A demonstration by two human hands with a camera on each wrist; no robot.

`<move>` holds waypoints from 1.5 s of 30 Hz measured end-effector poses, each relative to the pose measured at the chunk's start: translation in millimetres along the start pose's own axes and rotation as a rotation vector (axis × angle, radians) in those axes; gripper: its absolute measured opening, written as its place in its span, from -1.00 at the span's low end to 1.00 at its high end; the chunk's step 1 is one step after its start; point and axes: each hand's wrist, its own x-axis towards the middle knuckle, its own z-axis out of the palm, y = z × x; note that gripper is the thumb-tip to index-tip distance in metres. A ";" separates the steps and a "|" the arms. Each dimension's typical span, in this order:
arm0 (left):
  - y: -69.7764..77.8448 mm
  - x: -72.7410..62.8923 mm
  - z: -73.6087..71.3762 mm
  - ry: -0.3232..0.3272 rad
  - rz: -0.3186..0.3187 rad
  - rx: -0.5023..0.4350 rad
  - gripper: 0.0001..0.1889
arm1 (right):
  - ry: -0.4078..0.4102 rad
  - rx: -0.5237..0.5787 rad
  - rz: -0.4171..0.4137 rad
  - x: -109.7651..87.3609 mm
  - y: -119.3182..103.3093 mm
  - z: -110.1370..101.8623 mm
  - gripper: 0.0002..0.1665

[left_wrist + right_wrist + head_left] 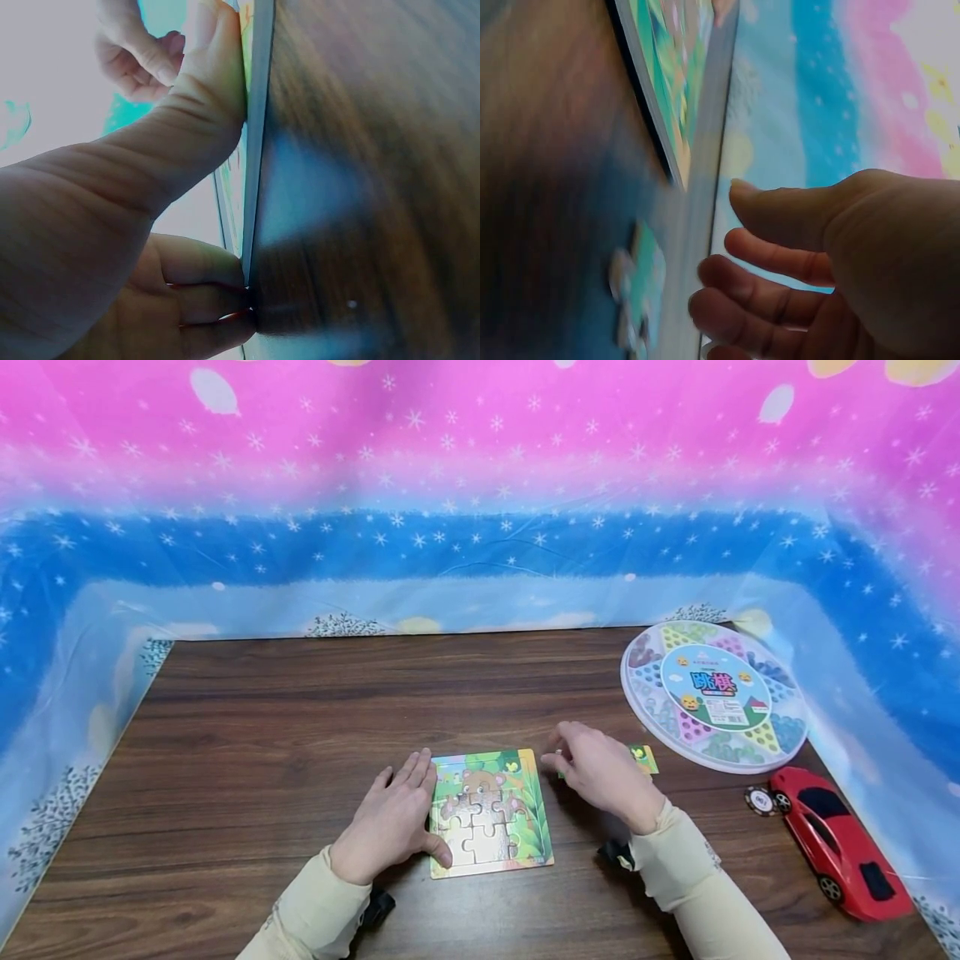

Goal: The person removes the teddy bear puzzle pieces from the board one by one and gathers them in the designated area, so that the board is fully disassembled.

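A square jigsaw puzzle with a brown bear on green leaves lies on the table, its pieces fitted into a frame. My left hand rests along its left side, fingers extended and thumb on the lower left corner. To the right of the puzzle, my right hand hovers with loosely bent fingers and nothing between them. A loose puzzle piece lies on the table below those fingers in the right wrist view. Another green and yellow puzzle piece shows from behind the right hand, partly hidden by it.
A round, clear-lidded Chinese checkers set sits at the back right. In front of it are a red toy car and a poker chip by its wheel. A patterned cloth walls the brown wooden table at the back and sides.
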 end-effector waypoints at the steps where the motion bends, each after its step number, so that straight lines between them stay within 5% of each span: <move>1: -0.1 -0.1 0.1 0.001 0.000 -0.001 0.31 | -0.003 0.010 -0.009 -0.1 -3.1 2.3 -0.78; 45: 1.3 0.5 -0.7 -0.022 -0.011 0.007 0.30 | 0.025 -0.121 -0.343 -6.0 -30.5 42.9 -0.80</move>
